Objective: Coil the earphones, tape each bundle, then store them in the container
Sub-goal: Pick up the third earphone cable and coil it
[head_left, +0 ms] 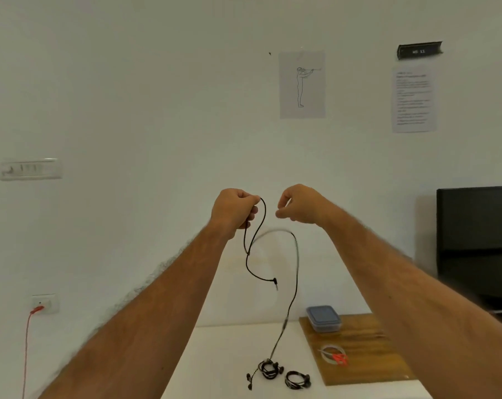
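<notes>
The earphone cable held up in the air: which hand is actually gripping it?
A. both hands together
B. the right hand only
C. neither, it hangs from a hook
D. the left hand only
D: the left hand is curled round the earphone cable, while the right hand is beside it with fingers curled, and no cable shows in it.

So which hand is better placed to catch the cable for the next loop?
The right hand. Its fingers are curled but hold nothing, beside the arc of cable just below. The left hand already grips the started loop and probably has to keep holding it.
</notes>
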### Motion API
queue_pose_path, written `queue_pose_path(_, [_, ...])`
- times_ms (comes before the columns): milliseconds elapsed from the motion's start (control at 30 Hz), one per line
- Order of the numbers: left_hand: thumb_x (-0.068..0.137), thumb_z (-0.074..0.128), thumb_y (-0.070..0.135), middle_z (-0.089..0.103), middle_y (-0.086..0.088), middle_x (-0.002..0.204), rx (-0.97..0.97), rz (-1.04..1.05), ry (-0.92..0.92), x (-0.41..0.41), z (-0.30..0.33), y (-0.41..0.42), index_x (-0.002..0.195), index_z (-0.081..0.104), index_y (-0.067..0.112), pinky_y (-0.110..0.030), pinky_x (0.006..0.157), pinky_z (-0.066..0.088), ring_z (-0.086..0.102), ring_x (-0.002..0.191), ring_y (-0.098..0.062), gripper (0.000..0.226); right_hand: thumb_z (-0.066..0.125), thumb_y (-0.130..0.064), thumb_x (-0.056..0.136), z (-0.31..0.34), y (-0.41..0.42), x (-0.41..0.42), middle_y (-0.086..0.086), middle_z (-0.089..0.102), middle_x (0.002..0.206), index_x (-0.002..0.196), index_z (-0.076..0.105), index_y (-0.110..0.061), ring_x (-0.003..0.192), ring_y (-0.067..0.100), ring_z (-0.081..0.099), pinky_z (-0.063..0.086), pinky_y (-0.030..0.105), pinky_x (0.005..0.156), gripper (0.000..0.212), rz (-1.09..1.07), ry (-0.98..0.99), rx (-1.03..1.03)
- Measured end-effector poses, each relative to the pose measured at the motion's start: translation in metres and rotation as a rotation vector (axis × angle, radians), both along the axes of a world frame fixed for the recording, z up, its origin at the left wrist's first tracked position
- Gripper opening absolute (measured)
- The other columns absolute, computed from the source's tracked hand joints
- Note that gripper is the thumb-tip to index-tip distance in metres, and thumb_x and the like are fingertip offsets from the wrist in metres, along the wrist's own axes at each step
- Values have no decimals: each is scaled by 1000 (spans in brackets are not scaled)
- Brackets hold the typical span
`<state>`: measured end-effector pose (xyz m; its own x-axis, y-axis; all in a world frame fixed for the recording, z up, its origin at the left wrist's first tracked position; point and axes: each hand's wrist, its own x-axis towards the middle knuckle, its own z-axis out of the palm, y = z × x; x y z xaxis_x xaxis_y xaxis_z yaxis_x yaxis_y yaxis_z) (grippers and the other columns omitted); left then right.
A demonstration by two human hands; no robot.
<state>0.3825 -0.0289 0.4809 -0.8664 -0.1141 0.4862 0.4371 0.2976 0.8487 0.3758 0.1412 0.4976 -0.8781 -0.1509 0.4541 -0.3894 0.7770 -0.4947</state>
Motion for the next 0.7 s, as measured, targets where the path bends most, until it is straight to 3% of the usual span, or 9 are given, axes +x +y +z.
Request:
queue_pose_path(200, [90,65,25,66,0,69,-18,-28,46,3,6,11,84,66,11,-27,54,50,60,54,-11,15,67,-21,88,7,-5,9,6,73,84,95,62,-10,71,15,73,56,34,69,14,134,66,-168])
queue_pose_path(300, [91,64,24,68,-1,71,0,-60,68,8,9,16,86,67,10,-28,55,52,63,55,-12,15,73,-21,81,10,-4,4,7,69,77,90,59,-13,59,16,67,56,34,60,19,41,180,-198])
queue_pose_path(400, [92,64,24,71,-2,74,16,-115,74,15,14,20,87,67,10,-28,58,56,67,60,-13,15,72,-28,80,13,0,2,0,67,74,78,58,-19,60,16,66,57,33,59,17,-80,304,-173])
queue_pose_path(533, [91,66,27,73,-2,79,-18,-159,91,23,20,26,93,68,7,-28,61,58,71,64,-12,20,70,-26,87,18,2,6,3,70,67,84,62,-16,50,14,68,57,29,53,13,13,242,-237])
queue_pose_path(700, [97,55,38,76,-1,80,-29,-202,93,27,21,29,92,71,8,-29,63,58,73,71,-13,34,61,-12,90,25,2,16,8,72,74,87,65,-10,61,20,72,60,32,57,5,125,252,-308])
